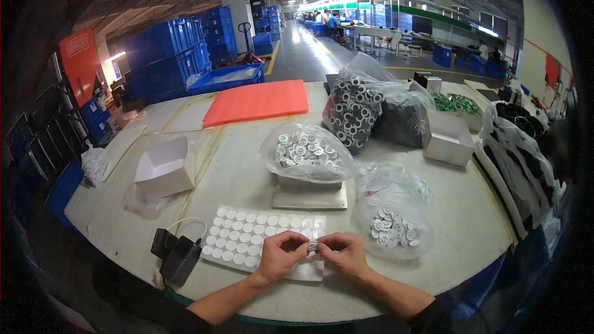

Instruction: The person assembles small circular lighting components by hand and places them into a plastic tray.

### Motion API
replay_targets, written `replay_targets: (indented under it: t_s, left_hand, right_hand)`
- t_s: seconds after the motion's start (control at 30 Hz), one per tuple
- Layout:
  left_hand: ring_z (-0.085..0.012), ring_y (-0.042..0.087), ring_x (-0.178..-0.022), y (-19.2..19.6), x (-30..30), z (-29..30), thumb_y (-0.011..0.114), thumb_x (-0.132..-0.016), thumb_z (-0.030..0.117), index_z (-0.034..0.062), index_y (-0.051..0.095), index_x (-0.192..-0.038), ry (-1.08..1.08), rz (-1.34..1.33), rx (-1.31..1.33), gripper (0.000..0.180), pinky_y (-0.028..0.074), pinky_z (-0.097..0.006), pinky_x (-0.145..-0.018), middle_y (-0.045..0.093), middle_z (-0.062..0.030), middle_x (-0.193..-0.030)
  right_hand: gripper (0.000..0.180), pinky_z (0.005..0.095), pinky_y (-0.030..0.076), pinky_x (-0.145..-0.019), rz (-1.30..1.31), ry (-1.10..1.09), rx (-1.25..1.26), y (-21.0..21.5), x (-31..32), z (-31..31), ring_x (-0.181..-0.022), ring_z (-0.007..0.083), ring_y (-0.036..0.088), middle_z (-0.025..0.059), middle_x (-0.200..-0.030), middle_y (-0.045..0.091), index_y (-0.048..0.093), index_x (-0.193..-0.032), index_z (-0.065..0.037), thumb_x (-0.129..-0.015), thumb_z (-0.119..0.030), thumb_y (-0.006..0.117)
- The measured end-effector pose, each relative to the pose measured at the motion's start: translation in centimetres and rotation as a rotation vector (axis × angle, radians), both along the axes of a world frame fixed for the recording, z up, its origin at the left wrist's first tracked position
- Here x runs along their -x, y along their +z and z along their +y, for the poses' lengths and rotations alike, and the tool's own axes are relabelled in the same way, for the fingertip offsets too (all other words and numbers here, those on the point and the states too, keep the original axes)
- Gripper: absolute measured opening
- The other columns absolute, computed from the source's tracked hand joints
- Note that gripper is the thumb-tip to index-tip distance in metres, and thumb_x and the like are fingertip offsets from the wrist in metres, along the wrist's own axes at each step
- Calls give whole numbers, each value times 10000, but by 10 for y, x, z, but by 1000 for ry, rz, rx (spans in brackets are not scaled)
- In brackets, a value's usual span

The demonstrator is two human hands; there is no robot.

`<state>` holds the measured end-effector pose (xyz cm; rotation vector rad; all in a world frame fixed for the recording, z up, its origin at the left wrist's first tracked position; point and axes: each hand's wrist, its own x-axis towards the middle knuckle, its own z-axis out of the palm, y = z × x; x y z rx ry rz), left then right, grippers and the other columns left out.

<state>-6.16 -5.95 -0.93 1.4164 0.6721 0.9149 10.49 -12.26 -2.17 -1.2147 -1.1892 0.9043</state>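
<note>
Both hands meet over the right part of a white sheet (pixel 213 261) carrying rows of round white discs (pixel 239 259). Between the fingertips is a small round grey-white part (pixel 312 246), pinched from either side by my left hand (pixel 281 255) and my right hand (pixel 344 253). Its details are too small to make out. To the right of my right hand, an opened clear plastic bag (pixel 419 244) holds many similar round pale parts (pixel 392 229). Beyond my hands, another clear bag (pixel 270 156) full of silvery-white round parts (pixel 307 150) rests on a metal-topped stand (pixel 309 198).
A black power adapter (pixel 180 258) with a white cable lies left of the sheet. Farther off are a white open box (pixel 164 170), red foam sheets (pixel 257 102), a bag of dark ringed parts (pixel 354 111), another white box (pixel 448 142) and green circuit boards (pixel 456 104). Blue crates (pixel 167 55) stand beyond.
</note>
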Motion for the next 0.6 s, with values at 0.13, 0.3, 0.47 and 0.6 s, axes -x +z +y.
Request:
replay_targets:
  t_s: [0.13,0.3,0.47,0.6]
  left_hand:
    - [-122,633,-770,-2,-1,0,636,-823,9,-33,631,-903,21,179,-254,91,524,-241,-700,657,-73,-839]
    - [-119,628,-768,0,-1,1,629,-818,-3,-35,617,-938,-75,-22,-8,124,521,-237,-705,654,-75,-855]
    - [-119,622,-755,-7,0,5,622,-816,-12,-39,612,-950,-95,-24,64,137,519,-228,-683,650,-88,-855]
    - [-109,616,-735,-1,-2,-1,642,-808,15,-36,622,-923,-80,28,7,127,510,-223,-668,650,-72,-821]
  right_hand:
    - [153,233,513,-670,-17,32,-2,-10,-2,-1,-718,114,630,69,-815,672,646,-904,36,-818,-88,678]
    - [140,234,515,-668,90,12,1,-9,-1,1,-725,109,629,68,-802,666,637,-896,41,-818,-70,674]
    - [149,233,516,-669,199,42,-52,-15,0,4,-728,105,628,68,-806,664,625,-923,39,-811,-48,670]
    - [146,237,512,-652,163,91,-59,-16,0,1,-708,102,623,56,-784,663,627,-901,31,-800,-63,675]
